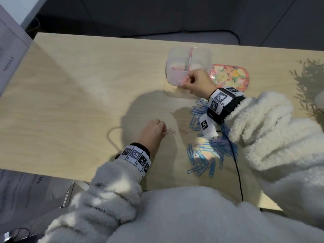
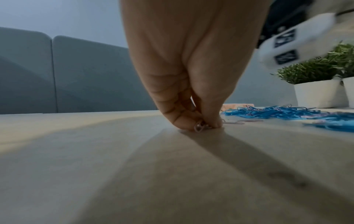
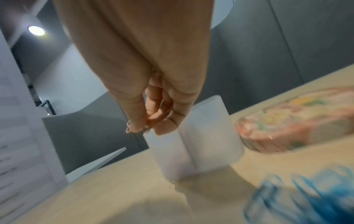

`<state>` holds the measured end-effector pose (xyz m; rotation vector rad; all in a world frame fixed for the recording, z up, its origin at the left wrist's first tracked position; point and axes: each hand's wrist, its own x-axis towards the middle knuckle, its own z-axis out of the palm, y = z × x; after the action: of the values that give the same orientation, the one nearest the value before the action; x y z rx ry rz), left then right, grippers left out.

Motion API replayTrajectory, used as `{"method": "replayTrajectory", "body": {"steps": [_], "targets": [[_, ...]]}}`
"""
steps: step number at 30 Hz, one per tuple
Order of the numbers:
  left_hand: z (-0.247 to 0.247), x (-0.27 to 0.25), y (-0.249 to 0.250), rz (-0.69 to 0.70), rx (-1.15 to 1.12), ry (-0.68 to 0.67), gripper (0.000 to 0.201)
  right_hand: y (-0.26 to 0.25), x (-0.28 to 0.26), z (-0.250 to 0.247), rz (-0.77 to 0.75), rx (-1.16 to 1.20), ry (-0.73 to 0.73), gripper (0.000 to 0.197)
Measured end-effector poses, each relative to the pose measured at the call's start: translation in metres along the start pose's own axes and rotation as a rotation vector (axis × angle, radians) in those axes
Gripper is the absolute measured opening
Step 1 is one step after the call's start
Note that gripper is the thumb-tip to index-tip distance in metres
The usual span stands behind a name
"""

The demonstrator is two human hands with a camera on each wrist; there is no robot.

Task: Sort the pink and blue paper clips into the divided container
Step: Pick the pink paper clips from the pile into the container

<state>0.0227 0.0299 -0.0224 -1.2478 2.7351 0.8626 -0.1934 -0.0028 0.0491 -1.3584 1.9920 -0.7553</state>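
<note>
Early on: few pinks sat in the container [image 1: 175, 55], blue pile [image 1: 201, 158] was unsorted; right hand [image 1: 198, 81] pinched pink clips [image 3: 128, 128] at its rim, left hand [image 1: 154, 132] pinched another pink clip [image 2: 199, 127] off the table.

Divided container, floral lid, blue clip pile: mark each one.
divided container [image 1: 171, 74], head view, left wall.
floral lid [image 1: 231, 76], head view, its patterned top.
blue clip pile [image 1: 201, 158], head view, middle of the near heap.

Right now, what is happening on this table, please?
A person is sorting paper clips. The right hand holds pink clips at the rim of the clear divided container, where some pink clips already lie in the left compartment. The left hand pinches a pink clip against the wooden table. A large pile of mostly blue clips remains unsorted. A floral lid lies beside the container.
</note>
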Motion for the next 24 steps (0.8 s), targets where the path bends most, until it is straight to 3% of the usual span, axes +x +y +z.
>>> {"method": "replayTrajectory", "body": {"steps": [5, 8, 11, 16, 21, 24], "targets": [[0.001, -0.002, -0.002, 0.037, 0.009, 0.0, 0.012, -0.021, 0.048, -0.017, 0.064, 0.075, 0.209, 0.021], [-0.01, 0.003, 0.0, 0.036, -0.014, -0.029, 0.011, -0.022, 0.064, -0.017, 0.068, 0.024, 0.224, 0.026], [-0.034, 0.02, 0.004, 0.06, -0.053, -0.005, 0.011, -0.018, 0.072, -0.017, 0.064, -0.061, 0.209, 0.013], [-0.086, 0.079, 0.021, 0.137, -0.103, 0.156, 0.012, -0.012, 0.052, -0.021, 0.02, 0.037, 0.238, 0.02], [-0.109, 0.136, 0.043, 0.161, -0.097, 0.385, 0.011, 0.01, -0.011, -0.008, -0.009, 0.017, 0.109, 0.02], [-0.11, 0.163, 0.05, 0.071, -0.103, 0.341, 0.016, 0.029, -0.051, 0.007, -0.008, -0.096, -0.058, 0.017]]}}
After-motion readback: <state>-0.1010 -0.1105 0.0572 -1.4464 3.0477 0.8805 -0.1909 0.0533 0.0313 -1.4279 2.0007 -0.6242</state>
